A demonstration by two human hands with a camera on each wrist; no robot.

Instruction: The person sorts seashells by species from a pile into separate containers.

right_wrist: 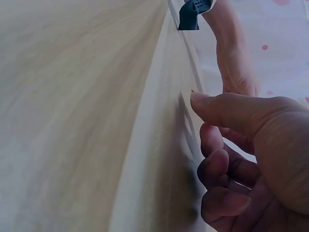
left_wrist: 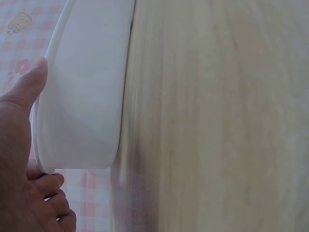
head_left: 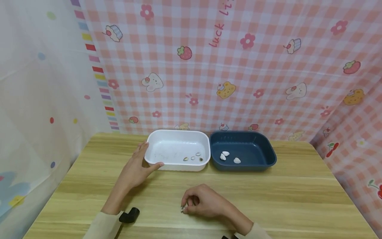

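Two shallow plastic tubs stand side by side at the back of the pale wooden bench, their rims touching or nearly so. The white rectangular tub on the left holds four small shells or pebbles, some white and some darker, lying in a row near its front right corner. The dark blue tub on the right holds three white shell-like pieces.

The left hand steadies the white tub at its near left corner, thumb along the front wall and fingers at the side, fairly straight rather than wrapped round it.

The right hand rests on the bench nearer the person, well apart from both tubs, its fingers curled and pinching a tiny greyish piece at the fingertips.

As a judgement, the sorting looks roughly half done: three pieces are across, one is in transit, four remain.
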